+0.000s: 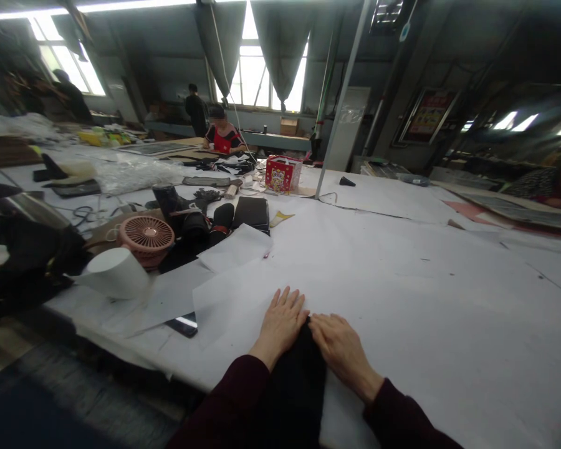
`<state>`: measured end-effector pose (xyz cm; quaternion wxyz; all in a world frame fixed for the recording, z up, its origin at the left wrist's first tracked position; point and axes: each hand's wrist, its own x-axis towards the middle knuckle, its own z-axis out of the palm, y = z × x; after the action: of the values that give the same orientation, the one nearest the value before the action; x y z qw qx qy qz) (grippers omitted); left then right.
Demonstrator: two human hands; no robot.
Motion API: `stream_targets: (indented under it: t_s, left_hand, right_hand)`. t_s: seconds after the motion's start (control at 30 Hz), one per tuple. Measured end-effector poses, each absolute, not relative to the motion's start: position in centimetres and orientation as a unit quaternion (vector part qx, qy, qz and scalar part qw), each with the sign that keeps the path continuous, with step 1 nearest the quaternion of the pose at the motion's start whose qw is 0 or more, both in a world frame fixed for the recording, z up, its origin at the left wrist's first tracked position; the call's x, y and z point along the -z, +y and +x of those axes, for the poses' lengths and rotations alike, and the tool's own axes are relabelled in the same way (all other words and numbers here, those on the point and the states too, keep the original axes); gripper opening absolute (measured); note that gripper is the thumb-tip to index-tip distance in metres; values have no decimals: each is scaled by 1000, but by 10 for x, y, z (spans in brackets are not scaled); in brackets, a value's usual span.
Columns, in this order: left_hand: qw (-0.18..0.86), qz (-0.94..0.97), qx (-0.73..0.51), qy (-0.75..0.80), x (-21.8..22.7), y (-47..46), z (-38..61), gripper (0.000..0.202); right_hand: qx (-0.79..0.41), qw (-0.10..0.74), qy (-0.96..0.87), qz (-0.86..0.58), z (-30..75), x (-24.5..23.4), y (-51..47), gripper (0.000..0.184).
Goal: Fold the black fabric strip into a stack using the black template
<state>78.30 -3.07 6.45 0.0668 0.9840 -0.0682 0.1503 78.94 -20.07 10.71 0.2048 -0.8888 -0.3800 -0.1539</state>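
A black piece of material, apparently fabric (303, 380), lies lengthwise on the white-covered table near its front edge, narrowing to a tip away from me. My left hand (283, 323) rests flat over the left side of that tip, its fingers stretched out onto the white surface and its thumb towards the right hand. At the tip's right edge, my right hand (340, 346) has its fingers bent and pressed together against the black piece; its thumb is hidden. Both hands come out of dark maroon sleeves. The near end of the black piece runs out of view below.
Loose white sheets (234, 246) lie left of my hands, partly over a phone (185, 324). Further left are a rolled white sheet (116, 273) and a pink fan (147, 236). A red box (283, 174) stands beside a pole (339, 106). Another person (222, 137) sits across the table.
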Motion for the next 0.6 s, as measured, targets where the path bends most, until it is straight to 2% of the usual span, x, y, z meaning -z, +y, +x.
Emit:
stream_targets:
  t_s: [0.1,0.2,0.33,0.43,0.6]
  left_hand:
    - [60,985,-149,-61,-67,-31,785,47]
    - [44,987,-133,-73,-69,-28,787,45]
    - [20,990,-87,-106,-68,-25,784,48]
    - [3,987,-111,-118,-60,-21,783,44]
    - [-25,973,-154,-171,-55,-15,788,47]
  right_hand:
    - [164,330,-319,-873,824,-135,-169,39]
    - [201,366,-281,-864,848,-131,-134,44]
    - [228,330,-275,-874,843,-100,-117,37]
    - [248,273,-261,-892,837,-83,-120,36]
    - [199,259,-234,-916,843,-76,-128,53]
